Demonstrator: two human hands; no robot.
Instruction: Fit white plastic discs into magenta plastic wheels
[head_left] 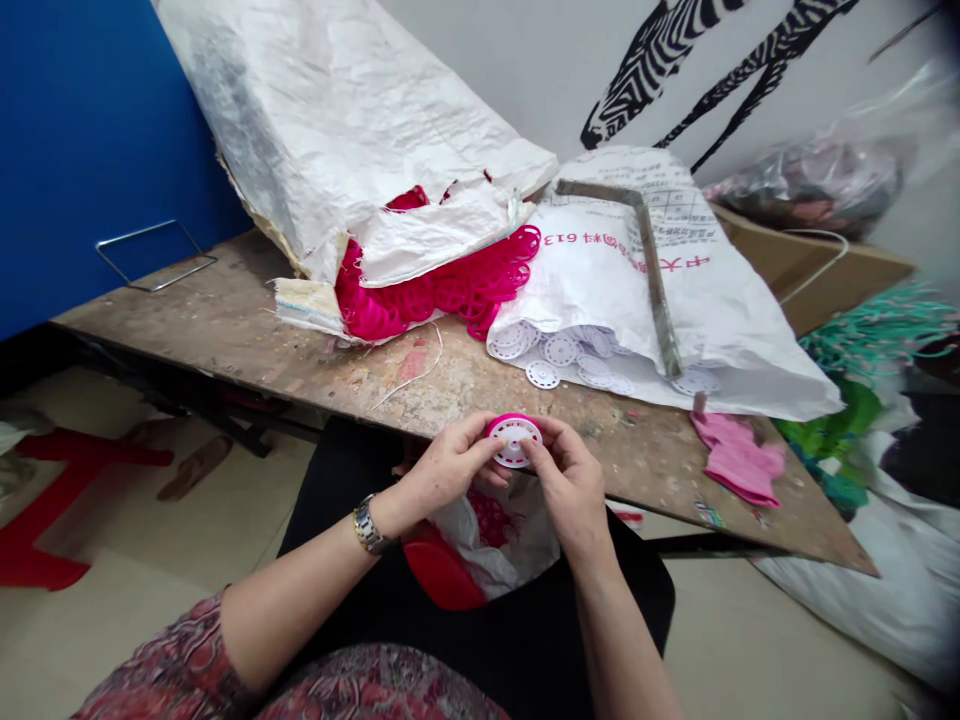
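Note:
Between my two hands is a white slotted plastic disc [514, 452] with a pink plastic ring [504, 420] around its upper edge. My left hand [457, 458] grips it from the left, thumb on the disc's face. On the other side my right hand [567, 475] holds the same pieces, its thumb pressing near the centre. Both hands are at the table's front edge, above a lined red container [444, 570] that has pink pieces inside. Loose white discs [559, 349] spill from a sack beyond my hands. Many pink rings [442, 285] pour out of another sack to their left.
A wooden table [315, 358] carries a tall white sack [337, 110] and a flat printed sack [607, 240] with an angled metal bar [654, 270] on it. Pink gloves [739, 458] lie at the right. A red stool [52, 500] stands on the floor at left.

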